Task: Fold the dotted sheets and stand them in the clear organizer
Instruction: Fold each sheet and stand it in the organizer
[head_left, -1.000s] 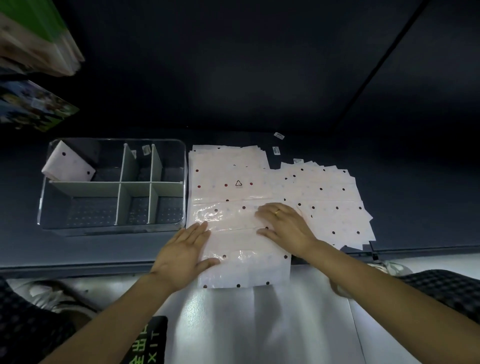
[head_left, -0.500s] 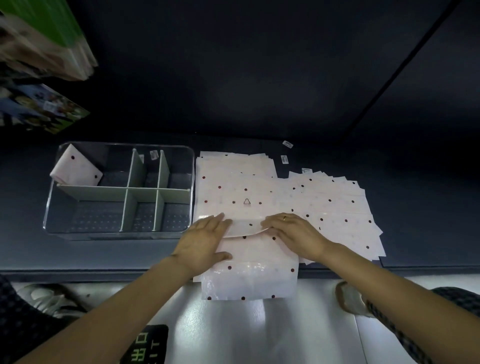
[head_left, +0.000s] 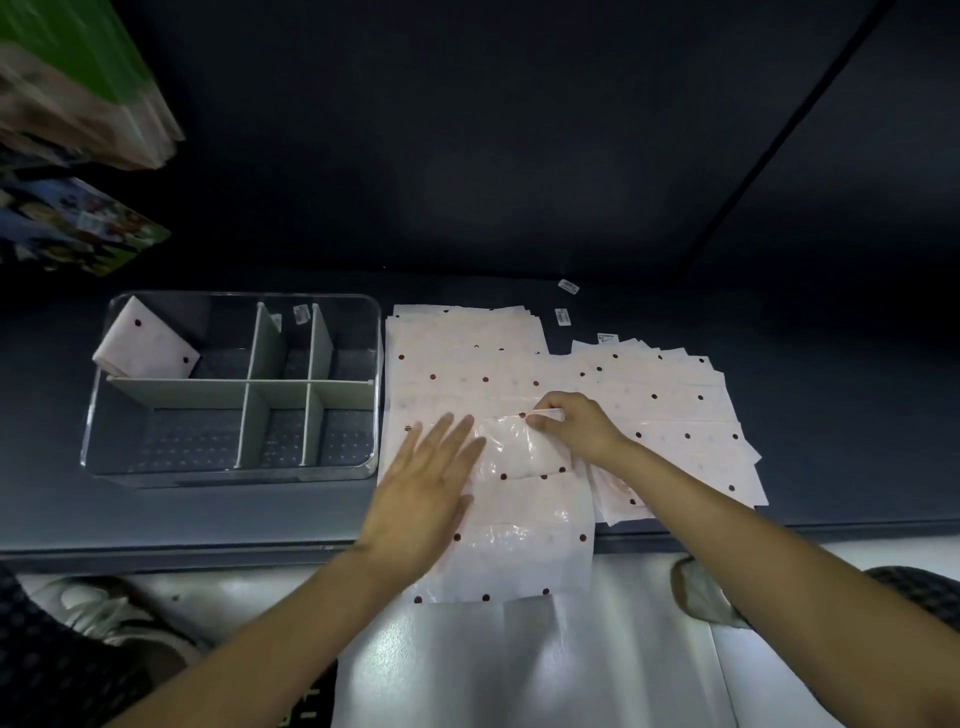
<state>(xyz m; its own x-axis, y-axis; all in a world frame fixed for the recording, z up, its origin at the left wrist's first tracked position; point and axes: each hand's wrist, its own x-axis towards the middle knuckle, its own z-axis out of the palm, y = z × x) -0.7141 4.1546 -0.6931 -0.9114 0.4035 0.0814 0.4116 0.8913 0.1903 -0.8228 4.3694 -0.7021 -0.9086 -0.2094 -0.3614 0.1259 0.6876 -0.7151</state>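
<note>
Dark desk (head_left: 218, 519) carrying, from largest to smallest, the work of the fold. Stack of dotted sheets (head_left: 467, 364) lies just right of the clear organizer (head_left: 104, 395), with a second fanned pile (head_left: 675, 410) beyond it. The top sheet (head_left: 524, 525) hangs over the desk's near edge (its glossy surface catches the light). One folded sheet (head_left: 148, 345) already leans in the organizer's far-left compartment; the other compartments show nothing in them. Left hand (head_left: 421, 493) rests flat on the top sheet, fingers straight and spread, pinning it. Right hand (head_left: 574, 426) pinches a turned-over edge of the same sheet, fingers curled tight upon it. Step in hand, as judged: the fold itself, partway made. The next move likely calls for drawing that edge across and pressing a crease while the left hand holds the sheet square.
</note>
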